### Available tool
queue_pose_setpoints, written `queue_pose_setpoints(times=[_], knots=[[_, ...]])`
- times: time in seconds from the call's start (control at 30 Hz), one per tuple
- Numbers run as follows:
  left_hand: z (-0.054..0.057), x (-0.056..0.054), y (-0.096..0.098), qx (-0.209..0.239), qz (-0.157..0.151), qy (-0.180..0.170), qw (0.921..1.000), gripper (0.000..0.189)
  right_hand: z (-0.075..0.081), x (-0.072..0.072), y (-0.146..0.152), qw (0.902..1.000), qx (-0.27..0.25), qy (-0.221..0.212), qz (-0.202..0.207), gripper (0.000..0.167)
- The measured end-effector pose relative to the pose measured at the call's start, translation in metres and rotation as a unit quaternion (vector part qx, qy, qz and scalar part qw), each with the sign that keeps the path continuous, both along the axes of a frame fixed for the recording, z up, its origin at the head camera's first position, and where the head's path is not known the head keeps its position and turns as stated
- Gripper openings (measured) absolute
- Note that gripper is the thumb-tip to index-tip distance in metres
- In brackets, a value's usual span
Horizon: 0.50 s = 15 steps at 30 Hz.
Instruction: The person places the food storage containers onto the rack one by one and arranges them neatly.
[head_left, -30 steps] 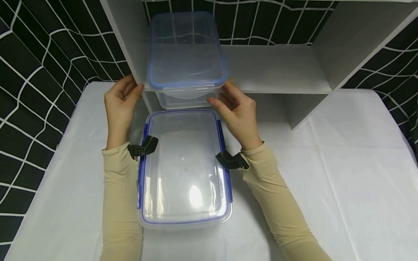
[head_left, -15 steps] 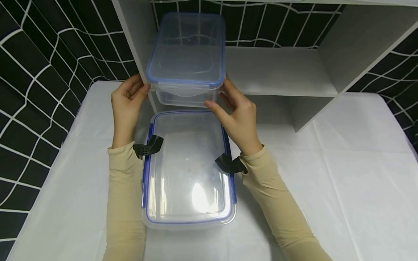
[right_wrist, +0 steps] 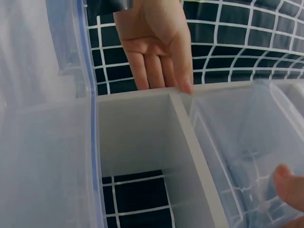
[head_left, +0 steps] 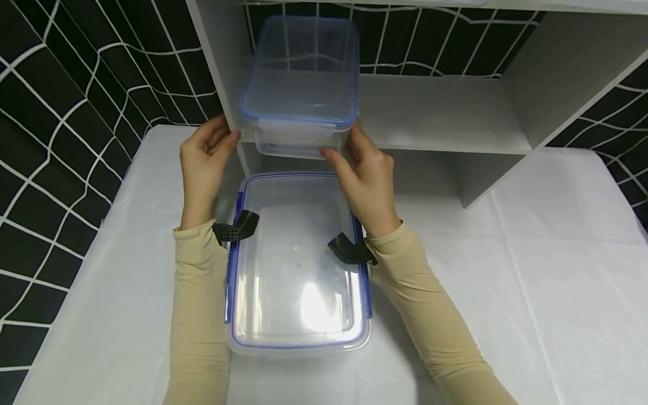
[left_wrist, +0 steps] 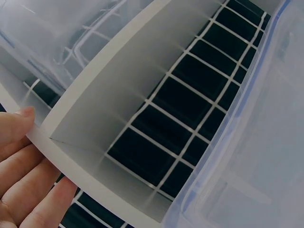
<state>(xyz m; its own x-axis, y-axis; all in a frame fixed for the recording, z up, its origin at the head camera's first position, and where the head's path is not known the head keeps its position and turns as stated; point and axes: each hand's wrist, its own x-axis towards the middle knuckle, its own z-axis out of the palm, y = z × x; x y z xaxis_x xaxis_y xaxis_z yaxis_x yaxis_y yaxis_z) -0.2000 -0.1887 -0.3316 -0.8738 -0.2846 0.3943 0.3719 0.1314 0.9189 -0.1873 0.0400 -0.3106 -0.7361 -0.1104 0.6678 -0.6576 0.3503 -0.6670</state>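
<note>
A clear lidded food container [head_left: 304, 79] with a blue seal stands on the middle board of a white shelf unit [head_left: 435, 112], at its left end. My right hand [head_left: 369, 191] holds the container's front right corner, thumb on the front and fingers along the right side. In the right wrist view, the thumb [right_wrist: 287, 185] shows against the clear wall. My left hand [head_left: 203, 174] grips the front edge of the shelf's left side panel, as the left wrist view also shows its fingers [left_wrist: 28, 180] round that edge.
A larger clear container [head_left: 298, 253] with blue side clips lies between my forearms on the white cloth [head_left: 567, 292], in front of the shelf. White netting over a dark backing [head_left: 66, 169] surrounds the table. The shelf's right panel [head_left: 567, 73] rises at the right.
The shelf container has turned, its front end moving left and its back end right, and sits slightly farther back. My right hand has followed it. My left hand still grips the panel.
</note>
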Motion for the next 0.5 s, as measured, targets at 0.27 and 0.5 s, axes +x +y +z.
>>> queue_pose_setpoints(times=[0.27, 0.5], knots=[[0.0006, -0.0011, 0.0013, 0.001, 0.000, -0.001, 1.0000, 0.033, 0.0060, -0.0040, 0.0050, 0.9991, 0.033, 0.001, -0.026, 0.050], [0.0004, -0.0017, -0.0011, -0.001, 0.002, 0.001, 1.0000, 0.032, 0.0055, -0.0085, 0.0084, 0.9996, -0.023, -0.016, 0.001, 0.051]])
